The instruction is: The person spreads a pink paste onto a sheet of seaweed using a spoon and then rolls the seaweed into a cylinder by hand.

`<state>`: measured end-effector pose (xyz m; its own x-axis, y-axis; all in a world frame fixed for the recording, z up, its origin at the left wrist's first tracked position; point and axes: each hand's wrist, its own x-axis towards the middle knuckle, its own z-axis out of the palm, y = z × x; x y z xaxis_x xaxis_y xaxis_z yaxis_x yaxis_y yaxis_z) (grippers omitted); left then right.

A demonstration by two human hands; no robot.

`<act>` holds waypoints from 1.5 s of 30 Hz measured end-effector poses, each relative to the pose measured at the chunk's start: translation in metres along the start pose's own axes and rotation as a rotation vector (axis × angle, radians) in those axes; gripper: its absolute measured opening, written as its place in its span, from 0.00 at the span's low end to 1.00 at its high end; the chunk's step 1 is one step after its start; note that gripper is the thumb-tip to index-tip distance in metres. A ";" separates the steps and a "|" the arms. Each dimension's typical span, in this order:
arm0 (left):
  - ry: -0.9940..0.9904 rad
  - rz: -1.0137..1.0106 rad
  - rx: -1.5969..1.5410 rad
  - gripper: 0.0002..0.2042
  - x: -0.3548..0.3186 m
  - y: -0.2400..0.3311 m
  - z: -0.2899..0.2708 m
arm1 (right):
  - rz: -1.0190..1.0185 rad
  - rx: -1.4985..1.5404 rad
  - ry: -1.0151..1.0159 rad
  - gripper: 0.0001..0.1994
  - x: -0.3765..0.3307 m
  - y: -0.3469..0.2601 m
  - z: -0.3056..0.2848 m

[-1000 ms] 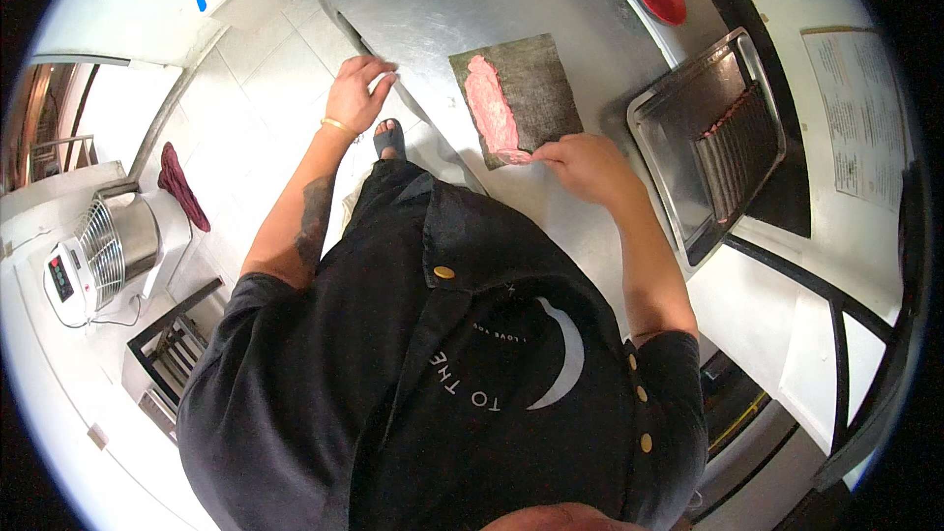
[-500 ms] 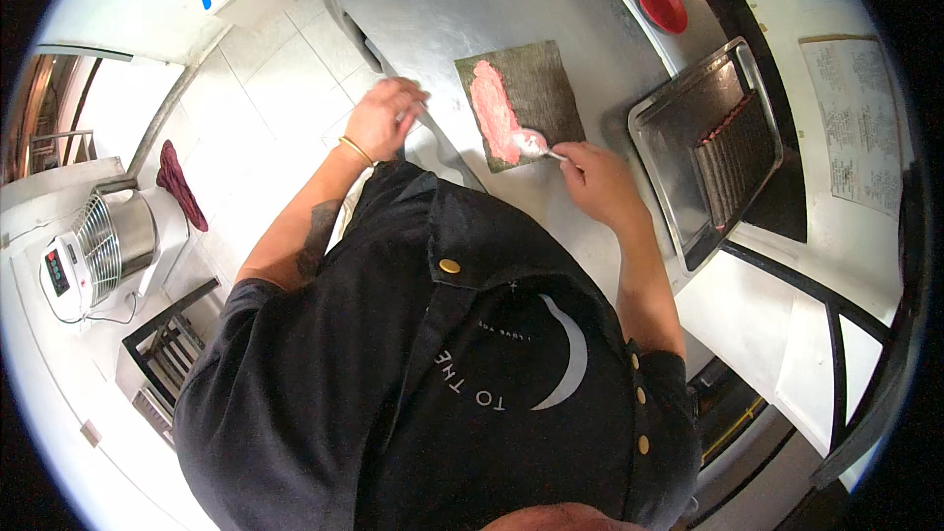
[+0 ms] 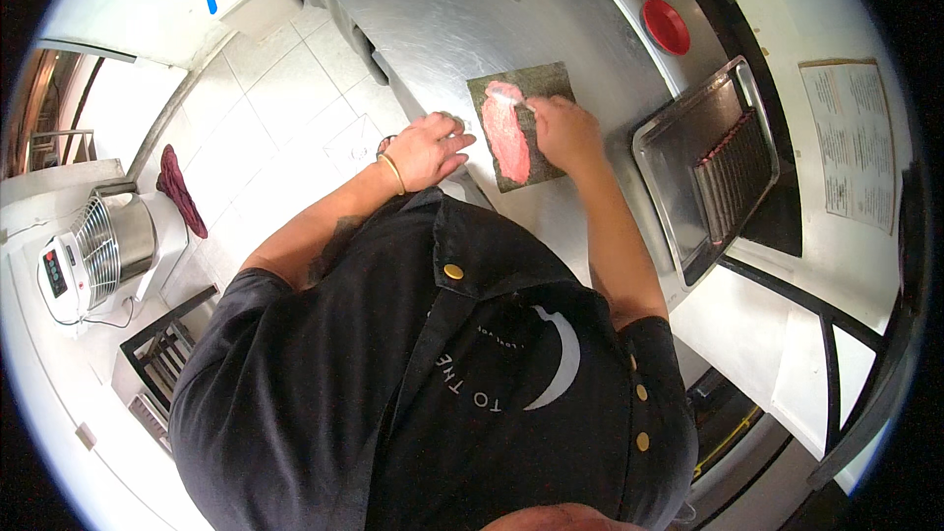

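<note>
Head view: the right hand (image 3: 565, 130) has moved from the near corner of the dark seaweed sheet (image 3: 519, 126) up onto it, fingers curled and pressing beside the pink fish spread (image 3: 505, 133), so spreading goes on. The left hand (image 3: 430, 149) has settled loosely open on the steel table (image 3: 462, 20) edge, gripping nothing. Metal tray (image 3: 688, 152) with dark rolls (image 3: 733, 177) right; red lid (image 3: 667, 26) beyond.
</note>
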<state>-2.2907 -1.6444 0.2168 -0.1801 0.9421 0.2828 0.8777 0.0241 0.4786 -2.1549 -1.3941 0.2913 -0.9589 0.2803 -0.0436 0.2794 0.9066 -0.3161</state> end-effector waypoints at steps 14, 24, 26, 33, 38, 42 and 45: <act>0.008 -0.135 0.088 0.16 0.021 -0.024 -0.012 | -0.158 0.052 -0.178 0.12 0.042 0.042 -0.015; 0.095 -0.174 0.029 0.15 0.021 -0.050 -0.036 | -0.095 0.055 -0.115 0.13 0.006 0.032 -0.030; 0.048 -0.184 0.065 0.15 0.032 -0.061 -0.047 | -0.035 -0.001 -0.166 0.12 0.004 0.025 -0.021; -0.183 0.192 0.005 0.16 0.144 -0.106 -0.054 | 0.175 0.189 0.233 0.13 -0.014 -0.009 0.003; -0.491 0.581 0.045 0.18 0.216 -0.114 -0.021 | 0.595 0.214 0.276 0.13 -0.073 -0.073 0.017; -0.681 0.830 0.094 0.20 0.242 -0.123 0.003 | 0.945 0.159 0.365 0.13 -0.066 -0.130 0.042; -0.769 0.843 0.008 0.19 0.249 -0.142 0.012 | 1.094 0.069 0.415 0.11 -0.039 -0.156 0.056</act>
<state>-2.4545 -1.4096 0.2091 0.7853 0.6147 -0.0739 0.5937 -0.7138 0.3715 -2.1643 -1.5641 0.2891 -0.1159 0.9931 -0.0160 0.9300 0.1029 -0.3529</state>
